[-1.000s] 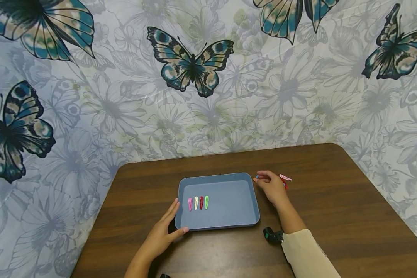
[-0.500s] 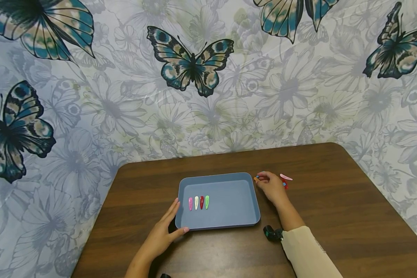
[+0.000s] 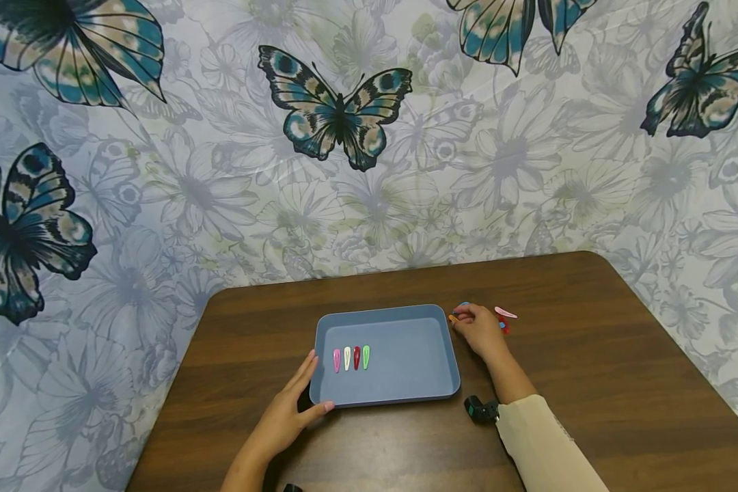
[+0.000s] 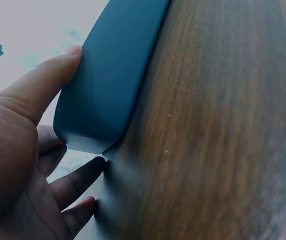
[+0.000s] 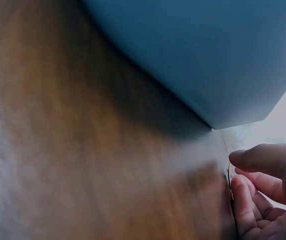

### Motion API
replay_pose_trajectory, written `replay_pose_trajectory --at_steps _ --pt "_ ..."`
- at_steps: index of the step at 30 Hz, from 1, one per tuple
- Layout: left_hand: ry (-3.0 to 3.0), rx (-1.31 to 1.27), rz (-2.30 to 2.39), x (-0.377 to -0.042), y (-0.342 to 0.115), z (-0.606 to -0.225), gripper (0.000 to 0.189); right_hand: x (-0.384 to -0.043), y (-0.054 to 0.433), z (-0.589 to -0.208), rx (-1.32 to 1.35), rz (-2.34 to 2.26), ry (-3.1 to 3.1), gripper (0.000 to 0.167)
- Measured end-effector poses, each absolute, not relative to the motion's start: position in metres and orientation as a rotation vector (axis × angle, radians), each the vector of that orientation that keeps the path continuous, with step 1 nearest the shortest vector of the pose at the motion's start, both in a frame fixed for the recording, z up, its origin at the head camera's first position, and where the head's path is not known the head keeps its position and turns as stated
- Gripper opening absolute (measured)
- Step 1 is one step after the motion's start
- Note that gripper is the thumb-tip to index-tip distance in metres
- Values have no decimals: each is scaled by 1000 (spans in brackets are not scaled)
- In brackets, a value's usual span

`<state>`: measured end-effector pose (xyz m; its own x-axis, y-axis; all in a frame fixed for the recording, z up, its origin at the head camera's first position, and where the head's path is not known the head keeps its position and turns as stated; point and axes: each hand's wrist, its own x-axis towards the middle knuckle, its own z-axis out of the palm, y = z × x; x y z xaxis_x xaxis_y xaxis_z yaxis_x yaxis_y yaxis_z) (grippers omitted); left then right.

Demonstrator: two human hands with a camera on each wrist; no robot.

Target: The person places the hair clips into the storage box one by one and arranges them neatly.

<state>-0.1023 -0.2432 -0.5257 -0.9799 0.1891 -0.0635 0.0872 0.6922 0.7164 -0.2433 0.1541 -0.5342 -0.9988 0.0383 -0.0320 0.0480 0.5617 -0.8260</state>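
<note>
A blue-grey tray (image 3: pixel 406 362) lies on the table; in its left part a pink hair clip (image 3: pixel 337 361), a cream hair clip (image 3: pixel 347 359), a dark red hair clip (image 3: pixel 357 358) and a green hair clip (image 3: pixel 365 357) stand in a row. My left hand (image 3: pixel 285 417) spans the tray's near-left corner, thumb at the front wall, straight fingers along the left side. Just past the right rim, my right hand (image 3: pixel 481 331) pinches an orange hair clip (image 3: pixel 452 319) at thumb and fingertips. A blue hair clip (image 3: pixel 464 303) shows behind those fingers, partly hidden.
Right of the right hand lie a light pink hair clip (image 3: pixel 505 312) and red clips (image 3: pixel 505 326) with a bit of blue, partly covered by the hand. The brown table (image 3: pixel 590 355) ends at a butterfly-patterned wall cloth (image 3: pixel 375 219).
The blue clip at the right fingertips has shifted slightly away, to behind the fingers. The right hand stays nearly in place; the left hand and tray have not moved.
</note>
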Motion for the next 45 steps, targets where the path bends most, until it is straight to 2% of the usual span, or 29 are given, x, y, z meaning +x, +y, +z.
replay_pose_trajectory --at_steps 27,45 --pt "2766 225 1157 -102 -243 -525 96 -244 150 -535 67 -1292 2899 17" --pt "2776 231 1176 -101 -243 -525 96 -240 152 -534 47 -1433 2828 17"
